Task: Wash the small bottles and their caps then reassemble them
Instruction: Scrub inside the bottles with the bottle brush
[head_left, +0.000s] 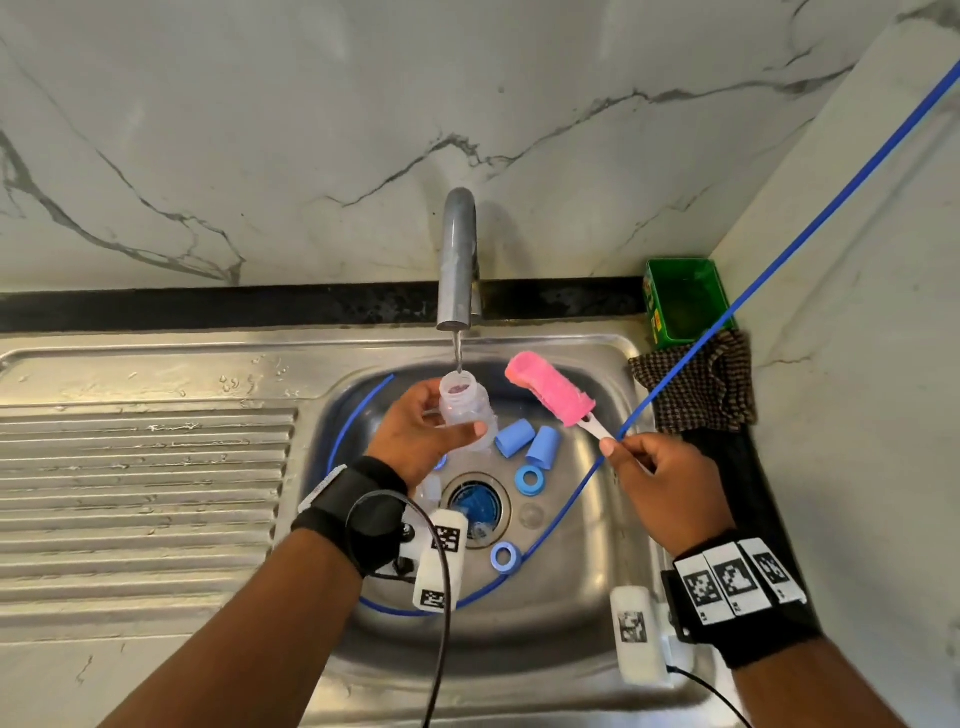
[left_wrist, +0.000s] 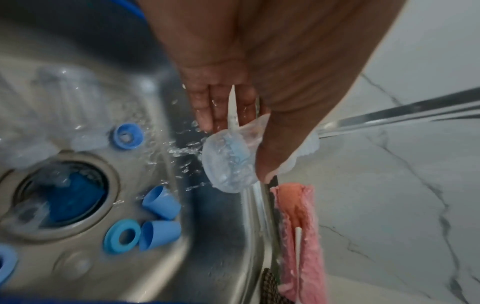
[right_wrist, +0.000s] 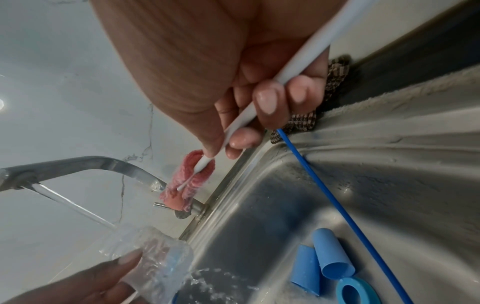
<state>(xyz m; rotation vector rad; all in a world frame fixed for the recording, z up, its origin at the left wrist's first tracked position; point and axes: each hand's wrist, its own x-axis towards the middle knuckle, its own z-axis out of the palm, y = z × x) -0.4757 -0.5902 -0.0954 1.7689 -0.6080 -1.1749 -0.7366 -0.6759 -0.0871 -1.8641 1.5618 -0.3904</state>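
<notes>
My left hand (head_left: 431, 428) grips a small clear bottle (head_left: 466, 410) upright under the running tap (head_left: 458, 260); water falls into its open mouth and spills over. The same bottle (left_wrist: 230, 164) shows wet in the left wrist view and the bottle (right_wrist: 158, 265) low in the right wrist view. My right hand (head_left: 652, 467) pinches the white handle of a pink sponge brush (head_left: 550, 387), held beside the bottle and clear of it. Two blue caps (head_left: 527, 439) and blue rings (head_left: 530, 478) lie in the sink basin (head_left: 571, 613).
A blue tube (head_left: 779, 260) runs from the upper right down into the basin and loops round it. A checked cloth (head_left: 696, 384) and a green box (head_left: 683, 301) sit at the sink's right rear corner. A ribbed drainboard (head_left: 145, 493) lies to the left.
</notes>
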